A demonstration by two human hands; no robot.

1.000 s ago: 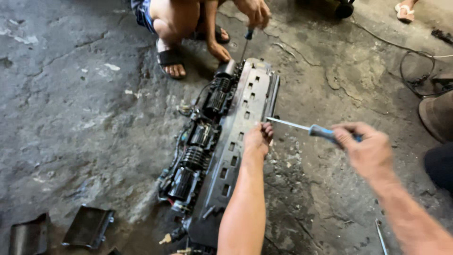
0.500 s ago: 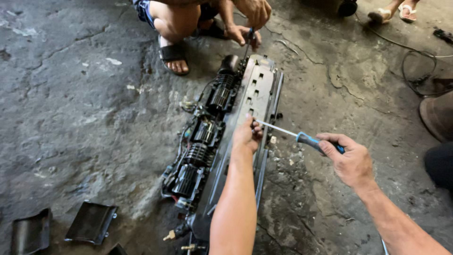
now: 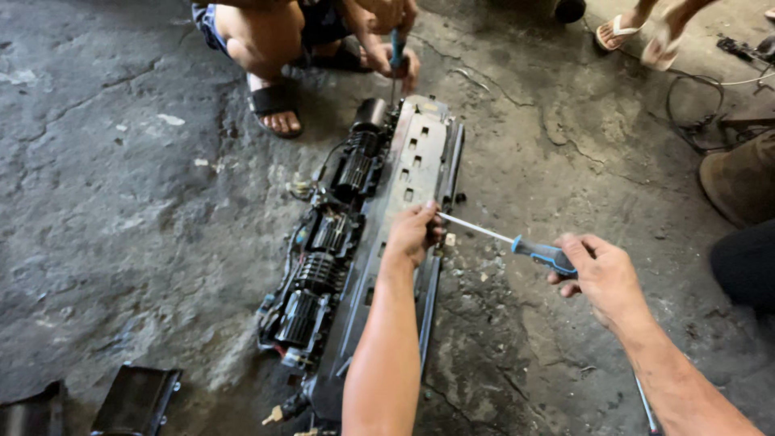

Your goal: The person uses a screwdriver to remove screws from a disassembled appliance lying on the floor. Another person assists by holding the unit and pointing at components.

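Grey concrete floor (image 3: pixel 121 202) carries the long assembly (image 3: pixel 363 242); I see my left hand (image 3: pixel 413 232), arm extended, pressed curled against its metal plate, my right hand (image 3: pixel 604 278) closed around a blue-handled screwdriver (image 3: pixel 517 242), tip at the plate's edge

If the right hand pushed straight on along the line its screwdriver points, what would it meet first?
Most likely the left hand. The right hand aims the screwdriver leftward, and its tip ends at those fingers on the edge of the long grey metal unit. Depth is unclear.
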